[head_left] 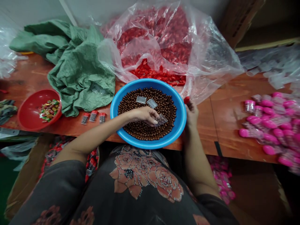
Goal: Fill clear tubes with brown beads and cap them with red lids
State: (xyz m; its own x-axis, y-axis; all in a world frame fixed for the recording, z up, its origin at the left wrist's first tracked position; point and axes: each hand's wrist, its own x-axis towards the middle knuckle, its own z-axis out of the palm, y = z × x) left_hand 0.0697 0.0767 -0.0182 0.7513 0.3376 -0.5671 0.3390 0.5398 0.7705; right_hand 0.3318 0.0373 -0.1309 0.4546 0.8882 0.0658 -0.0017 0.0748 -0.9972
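A blue basin (pixel 114 107) full of small round brown balls (pixel 150 132) stands at the table's front edge. Over the balls, my left hand (pixel 146 115) is closed on a small clear plastic container (pixel 161 120), whose lower side meets the balls. Two more clear containers, one (pixel 141 99) and another (pixel 152 103), lie on top of them. At the basin's right rim, my right hand (pixel 192 114) pinches a red cap (pixel 187 100); its lower fingers are partly hidden. Behind the basin, loose red caps (pixel 154 73) spill from a clear plastic bag (pixel 206 68).
Three filled red-capped jars (pixel 93 116) stand left of the basin, near a green woven sack (pixel 79 72) and a red bowl (pixel 28 109) of wrapped sweets. Pink-capped containers (pixel 274 122) pile up on the right. Below the table sits a box of red-capped jars (pixel 92 162).
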